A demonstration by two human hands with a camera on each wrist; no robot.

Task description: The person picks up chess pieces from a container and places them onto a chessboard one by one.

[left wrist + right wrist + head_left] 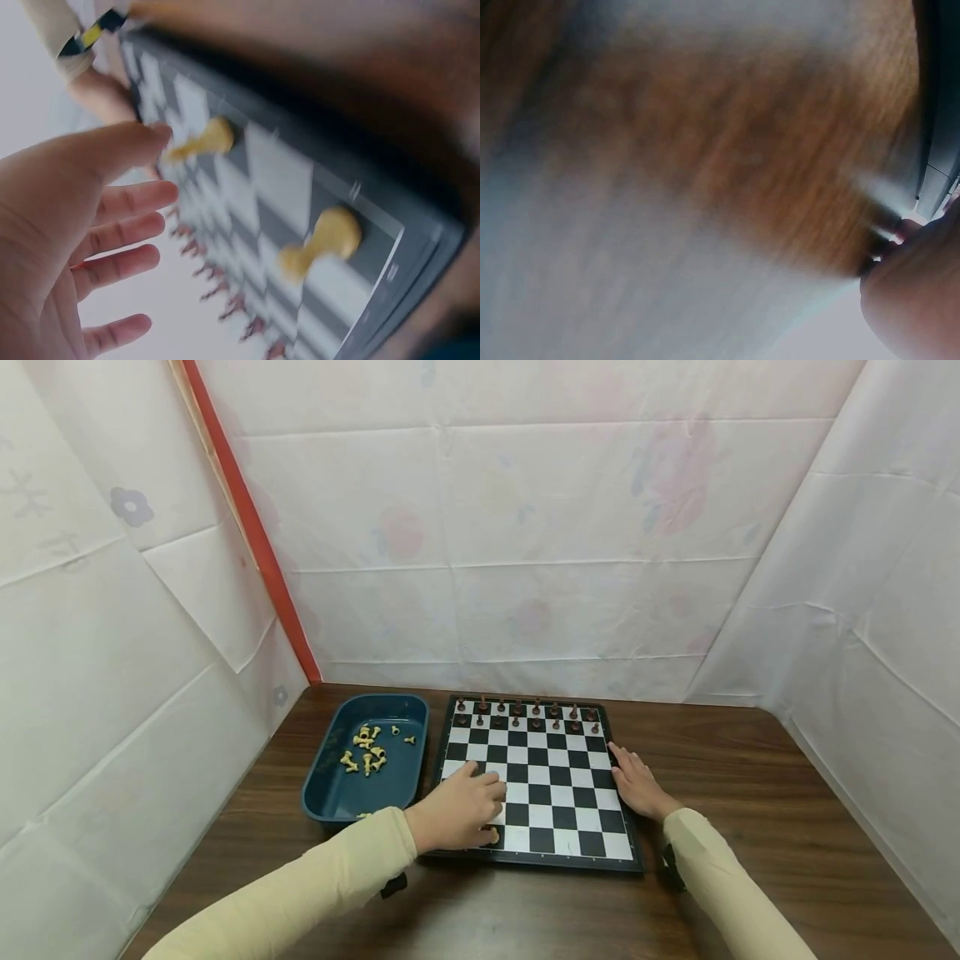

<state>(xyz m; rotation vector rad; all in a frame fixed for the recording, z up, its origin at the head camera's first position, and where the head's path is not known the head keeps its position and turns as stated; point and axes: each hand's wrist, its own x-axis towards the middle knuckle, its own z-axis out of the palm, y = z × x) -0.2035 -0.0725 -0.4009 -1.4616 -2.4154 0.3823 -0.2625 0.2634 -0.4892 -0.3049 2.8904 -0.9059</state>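
A black-and-white chessboard (540, 793) lies on the table, with two rows of dark brown chess pieces (536, 708) along its far side. Over its near left part is my left hand (459, 810), fingers spread and fairly straight. In the left wrist view the thumb tip is close to the top of a yellow chess piece (219, 136) standing on the board; whether they touch I cannot tell. Another yellow chess piece (334, 236) stands nearer the board's corner. My right hand (637, 783) rests at the board's right edge with its fingers extended.
Left of the board stands a dark blue tray (401, 777) with several yellow chess pieces (366, 739) lying loose in it. The brown wooden table (750, 827) is bordered by white patterned sheets (525, 527) at the back and sides.
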